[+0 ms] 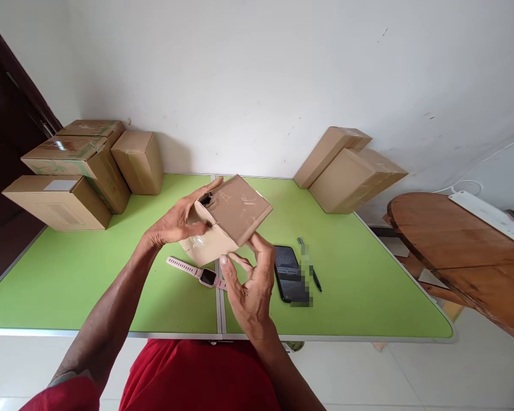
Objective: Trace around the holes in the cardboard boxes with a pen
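Observation:
Between my two hands a small cardboard box (242, 208) is held tilted above the table. My left hand (182, 220) is closed on its left side, with the thumb on the front face near a dark torn hole at the corner. From below and to the right, my right hand (252, 274) grips the lower edge with its fingertips. Clear tape shows on the box's faces. Under the box lies a pink-strapped smartwatch (208, 277), part of its strap hidden behind my right hand. A black phone (288, 274) rests right of that hand, beside a dark pen (316, 279).
Several cardboard boxes (81, 154) stand at the back left of the green folding table (368, 285). Two more boxes (346, 177) lean at the back right by the wall. A wooden table (449, 245) with a white power strip (488, 217) stands to the right.

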`<state>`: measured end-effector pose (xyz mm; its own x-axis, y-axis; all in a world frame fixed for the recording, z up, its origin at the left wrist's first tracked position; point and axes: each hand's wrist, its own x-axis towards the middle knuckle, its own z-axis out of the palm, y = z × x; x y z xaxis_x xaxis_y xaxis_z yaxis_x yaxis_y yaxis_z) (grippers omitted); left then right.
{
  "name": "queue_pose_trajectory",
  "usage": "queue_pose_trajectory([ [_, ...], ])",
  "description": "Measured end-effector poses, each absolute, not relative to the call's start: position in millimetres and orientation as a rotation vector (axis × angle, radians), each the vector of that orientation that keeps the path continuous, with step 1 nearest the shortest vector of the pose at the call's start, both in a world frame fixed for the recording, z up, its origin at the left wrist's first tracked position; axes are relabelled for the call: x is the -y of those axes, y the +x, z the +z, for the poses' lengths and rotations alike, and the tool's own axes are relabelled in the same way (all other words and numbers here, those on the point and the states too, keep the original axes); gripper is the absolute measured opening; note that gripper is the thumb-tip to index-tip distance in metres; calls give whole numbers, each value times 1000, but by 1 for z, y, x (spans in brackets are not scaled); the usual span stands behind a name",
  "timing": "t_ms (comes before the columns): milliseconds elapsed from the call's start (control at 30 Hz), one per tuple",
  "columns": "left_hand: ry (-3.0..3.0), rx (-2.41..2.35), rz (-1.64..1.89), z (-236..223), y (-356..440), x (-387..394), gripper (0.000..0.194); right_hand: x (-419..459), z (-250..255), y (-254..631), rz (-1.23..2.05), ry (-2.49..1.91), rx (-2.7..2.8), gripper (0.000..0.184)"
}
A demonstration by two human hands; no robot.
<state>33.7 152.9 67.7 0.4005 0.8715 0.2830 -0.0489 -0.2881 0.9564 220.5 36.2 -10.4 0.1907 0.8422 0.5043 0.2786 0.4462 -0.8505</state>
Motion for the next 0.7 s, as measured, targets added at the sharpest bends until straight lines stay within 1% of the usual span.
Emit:
queue_pose_trajectory([
  [67,1452,-769,1068,64,26,-164,77,-34,-17,221,529,-1061,1423,52],
  [133,1372,-800,1110,57,17,-173,75,-36,-18,229,519,-1023,1494,50],
  [267,1336,-889,1244,40,4,-174,64,-63,5,257,288,-1044,1505,31],
  [300,1327,-913,1276,36,4,-172,60,-74,14,263,228,-1091,1478,29],
  [333,1320,-934,1301,33,5,-168,57,-87,23,268,201,-1144,1461,35],
  [367,1314,-949,1318,30,7,-164,55,-100,31,271,224,-1198,1456,49],
  [400,1311,-957,1325,29,11,-161,56,-113,36,272,297,-1250,1463,68],
  [467,1319,-974,1315,27,19,-154,61,-132,41,269,543,-1324,1498,106],
  [500,1329,-991,1309,27,23,-152,63,-136,41,266,668,-1347,1509,117],
  [533,1340,-1016,1311,28,27,-151,64,-137,40,263,757,-1359,1514,121],
  [567,1350,-1048,1321,29,30,-150,65,-134,37,260,796,-1365,1516,120],
  [600,1355,-1084,1335,30,32,-148,66,-127,35,257,787,-1368,1516,113],
  [700,1351,-1178,1355,36,41,-139,71,-91,27,254,605,-1416,1466,88],
])
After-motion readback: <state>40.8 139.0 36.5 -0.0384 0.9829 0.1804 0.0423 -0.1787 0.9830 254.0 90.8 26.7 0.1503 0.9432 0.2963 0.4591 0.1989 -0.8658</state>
